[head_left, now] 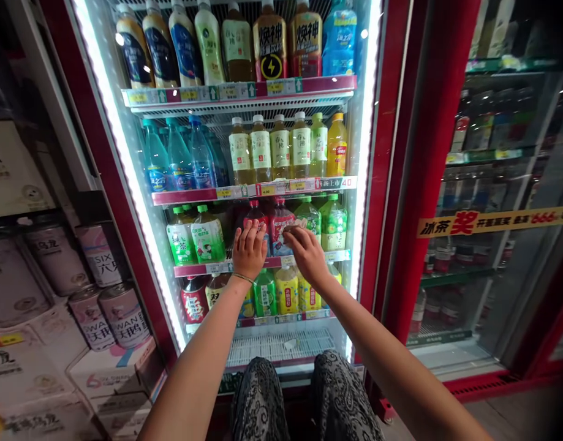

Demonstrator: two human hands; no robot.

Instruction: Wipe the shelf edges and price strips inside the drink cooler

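Note:
My left hand (pixel 250 250) is raised with its fingers stretched out, in front of a dark bottle with a red cap (pixel 255 210) on the third shelf of a lit drinks cooler. Whether the palm touches that bottle is hidden. To the right, my right hand (pixel 307 250) has its fingers pinched together beside a red-labelled bottle (pixel 280 215). Something small and pale shows at these fingertips, too unclear to name. Green-capped bottles (pixel 334 223) stand to the right of this hand, and green tea bottles (pixel 207 236) to the left of my left hand.
Bottles fill the upper shelves (pixel 281 147); yellow-labelled ones (pixel 288 294) stand below my hands. The bottom wire rack (pixel 304 344) is just above my knees (pixel 260 398). Stacked cans (pixel 125 315) and boxes (pixel 111 383) are at left, a second glass-fronted cooler (pixel 487 245) at right.

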